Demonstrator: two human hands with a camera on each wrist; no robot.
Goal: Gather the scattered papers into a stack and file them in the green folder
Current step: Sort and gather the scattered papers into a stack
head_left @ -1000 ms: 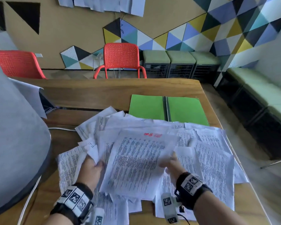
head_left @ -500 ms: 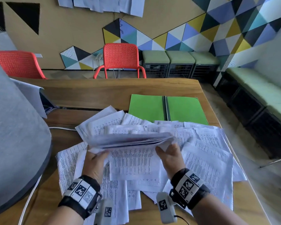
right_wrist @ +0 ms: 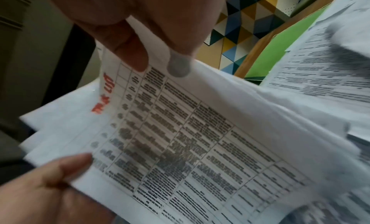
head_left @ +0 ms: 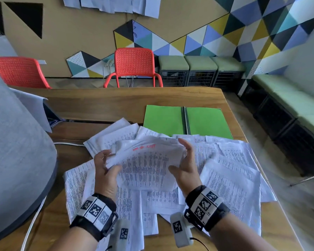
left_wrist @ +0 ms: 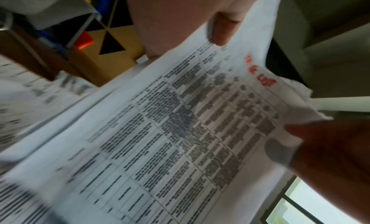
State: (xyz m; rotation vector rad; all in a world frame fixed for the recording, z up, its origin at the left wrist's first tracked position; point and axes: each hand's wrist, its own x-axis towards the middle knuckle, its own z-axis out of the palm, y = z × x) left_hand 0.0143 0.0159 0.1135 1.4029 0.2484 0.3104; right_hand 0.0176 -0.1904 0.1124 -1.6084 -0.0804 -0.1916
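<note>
Both hands hold a bundle of printed sheets [head_left: 145, 165] above the table, its top page headed in red. My left hand [head_left: 105, 165] grips the bundle's left edge with thumb on top. My right hand [head_left: 184, 163] cups the right edge, thumb on the page and fingers at the far corner. Both wrist views show the same page [left_wrist: 180, 132] [right_wrist: 180, 140] pinched by thumbs and fingers [right_wrist: 178, 69]. Several loose papers [head_left: 232, 178] lie scattered under and around the hands. The green folder [head_left: 187, 122] lies open flat beyond the papers.
A wooden table [head_left: 116, 104] carries everything; its right edge runs close to the papers. A large grey object [head_left: 16, 160] fills the left side, with a white cable [head_left: 33, 223] beside it. Red chairs [head_left: 134, 66] stand behind the table.
The bundle was lifted off the pile and held edge-on, then tilted back so its printed face shows. Both hands moved up and farther from me, gripping its side edges.
</note>
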